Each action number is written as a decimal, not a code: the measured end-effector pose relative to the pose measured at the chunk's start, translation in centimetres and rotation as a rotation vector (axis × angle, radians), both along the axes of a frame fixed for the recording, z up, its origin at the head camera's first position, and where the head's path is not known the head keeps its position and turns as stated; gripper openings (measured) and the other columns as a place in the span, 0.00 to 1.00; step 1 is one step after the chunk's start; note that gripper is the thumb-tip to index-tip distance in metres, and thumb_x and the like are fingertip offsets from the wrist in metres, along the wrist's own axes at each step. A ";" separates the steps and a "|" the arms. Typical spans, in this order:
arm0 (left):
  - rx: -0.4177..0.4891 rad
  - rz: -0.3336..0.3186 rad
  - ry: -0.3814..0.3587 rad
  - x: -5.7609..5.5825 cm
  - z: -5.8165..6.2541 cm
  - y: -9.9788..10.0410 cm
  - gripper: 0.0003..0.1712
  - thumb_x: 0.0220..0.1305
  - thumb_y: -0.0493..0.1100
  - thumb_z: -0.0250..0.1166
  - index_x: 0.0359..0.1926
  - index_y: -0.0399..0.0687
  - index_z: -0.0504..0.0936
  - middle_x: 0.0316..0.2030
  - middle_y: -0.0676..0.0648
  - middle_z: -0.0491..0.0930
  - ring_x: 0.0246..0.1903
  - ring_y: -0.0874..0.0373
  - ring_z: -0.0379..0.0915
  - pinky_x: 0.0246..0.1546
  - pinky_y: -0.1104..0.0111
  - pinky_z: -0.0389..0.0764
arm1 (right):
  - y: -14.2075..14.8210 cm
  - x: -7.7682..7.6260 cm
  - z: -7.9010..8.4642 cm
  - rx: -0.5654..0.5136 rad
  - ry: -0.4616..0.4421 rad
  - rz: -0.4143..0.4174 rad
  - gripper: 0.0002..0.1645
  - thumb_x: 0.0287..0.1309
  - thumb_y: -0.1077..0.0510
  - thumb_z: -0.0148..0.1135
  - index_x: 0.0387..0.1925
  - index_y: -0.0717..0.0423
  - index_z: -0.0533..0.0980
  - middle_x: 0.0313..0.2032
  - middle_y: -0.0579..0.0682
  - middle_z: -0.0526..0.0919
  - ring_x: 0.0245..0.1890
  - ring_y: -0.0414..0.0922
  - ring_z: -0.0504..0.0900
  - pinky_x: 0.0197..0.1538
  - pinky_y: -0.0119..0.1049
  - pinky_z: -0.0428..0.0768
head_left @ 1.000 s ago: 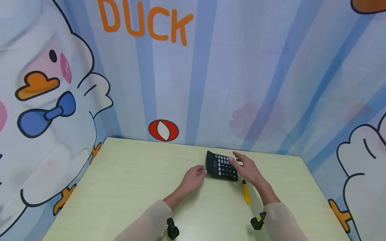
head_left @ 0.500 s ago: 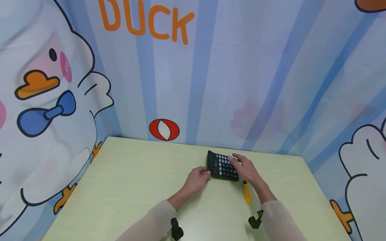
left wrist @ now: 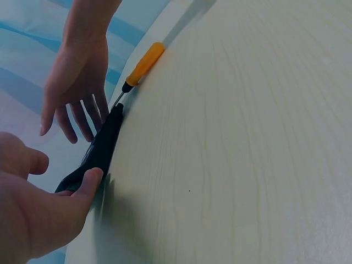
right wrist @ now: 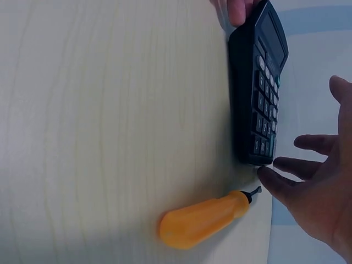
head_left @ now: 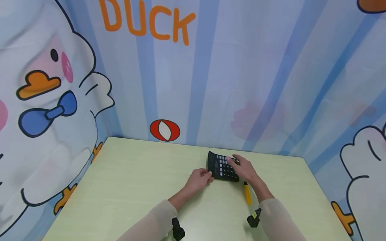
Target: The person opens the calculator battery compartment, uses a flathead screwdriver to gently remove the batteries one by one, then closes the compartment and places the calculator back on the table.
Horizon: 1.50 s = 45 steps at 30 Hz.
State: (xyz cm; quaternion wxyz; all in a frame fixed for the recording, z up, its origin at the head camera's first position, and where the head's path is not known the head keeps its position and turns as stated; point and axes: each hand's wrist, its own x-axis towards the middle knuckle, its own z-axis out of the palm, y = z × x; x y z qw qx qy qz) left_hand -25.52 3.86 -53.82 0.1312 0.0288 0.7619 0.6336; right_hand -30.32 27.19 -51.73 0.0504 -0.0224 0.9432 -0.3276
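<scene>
A black calculator (head_left: 222, 166) with pale and dark keys lies near the back of the table. My left hand (head_left: 198, 180) pinches the corner at its screen end; in the left wrist view the thumb (left wrist: 91, 179) presses the near edge. Over the calculator's opposite end is my right hand (head_left: 245, 170), fingers spread and relaxed. The right wrist view puts that hand (right wrist: 316, 176) right beside the end of the calculator (right wrist: 258, 99); whether it touches is unclear. A screwdriver with a yellow handle (head_left: 247, 194) lies close by, its short metal tip pointing toward the calculator.
The pale wooden table (head_left: 135, 177) ends at the back against a blue striped cloth (head_left: 241, 83) printed with ducks and lettering. Each wrist wears a small black camera, such as the one (head_left: 178, 229) on the left.
My left hand has moved right onto the calculator's corner and now pinches it. The right hand has shifted slightly left over the keys. The screwdriver stays in place.
</scene>
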 end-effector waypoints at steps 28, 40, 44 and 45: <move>0.108 0.065 -0.008 -0.2 -0.3 -1.5 0.17 0.82 0.35 0.56 0.61 0.24 0.78 0.42 0.34 0.87 0.44 0.42 0.89 0.45 0.60 0.89 | -1.3 0.6 1.3 -0.300 -0.152 -0.073 0.60 0.71 0.20 0.47 0.81 0.64 0.58 0.77 0.68 0.62 0.76 0.67 0.64 0.73 0.66 0.66; 0.078 0.100 0.063 -0.4 0.2 -2.2 0.16 0.81 0.35 0.57 0.60 0.27 0.79 0.43 0.34 0.85 0.44 0.42 0.89 0.45 0.58 0.90 | -1.9 1.0 2.8 -0.412 -0.170 -0.147 0.50 0.76 0.30 0.53 0.77 0.67 0.63 0.74 0.67 0.66 0.74 0.65 0.66 0.68 0.63 0.75; 0.093 0.124 0.084 -0.6 0.6 -2.6 0.16 0.81 0.34 0.57 0.61 0.27 0.80 0.45 0.33 0.84 0.45 0.42 0.89 0.46 0.59 0.89 | -2.1 1.0 3.5 -0.421 -0.170 -0.175 0.49 0.77 0.31 0.52 0.77 0.67 0.63 0.73 0.67 0.67 0.72 0.64 0.68 0.67 0.61 0.76; 0.090 0.130 0.094 -0.6 0.7 -2.7 0.16 0.80 0.34 0.57 0.61 0.27 0.80 0.45 0.33 0.85 0.45 0.42 0.89 0.46 0.60 0.89 | -2.2 1.0 3.6 -0.427 -0.168 -0.182 0.49 0.77 0.31 0.52 0.77 0.67 0.63 0.73 0.67 0.68 0.72 0.64 0.68 0.67 0.61 0.77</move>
